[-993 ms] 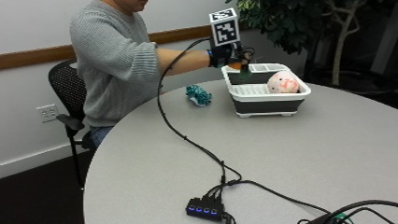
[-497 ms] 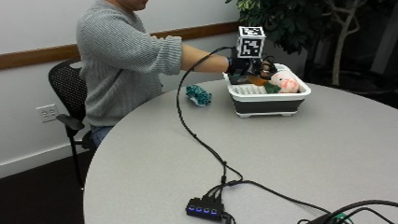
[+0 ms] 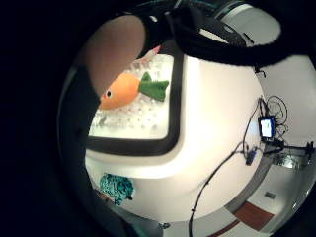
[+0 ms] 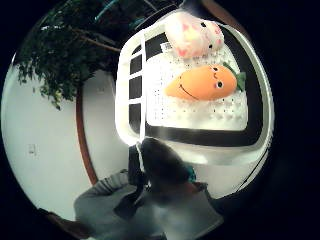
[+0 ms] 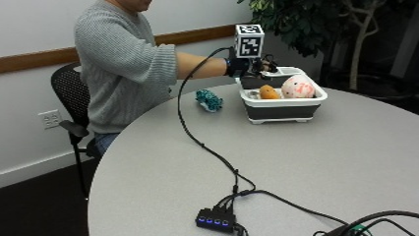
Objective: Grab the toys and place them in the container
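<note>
My gloved right hand [image 5: 252, 68] hovers above the near-left corner of the white container [image 5: 283, 109], fingers relaxed and holding nothing. An orange carrot toy [image 5: 267, 92] with green leaves lies inside on the perforated floor, next to a pink plush toy [image 5: 298, 86]. Both palm views look down into the container: the carrot toy [image 4: 202, 83] and pink plush [image 4: 194, 32] lie side by side within the dark rim [image 4: 200, 136]. A teal patterned toy [image 5: 209, 99] sits on the grey table left of the container; the little finger side view shows this teal toy [image 3: 117, 187] outside the container rim [image 3: 148, 145].
A black cable [image 5: 206, 150] runs from the hand across the table to a small hub [image 5: 215, 219] near the front edge. A leafy plant [image 5: 314, 24] stands behind the container. The person sits in a black chair [image 5: 65, 98] at the table's left.
The hand moved right over the container with the carrot toy, let it go inside, and has drawn back a little toward the container's near-left corner.
</note>
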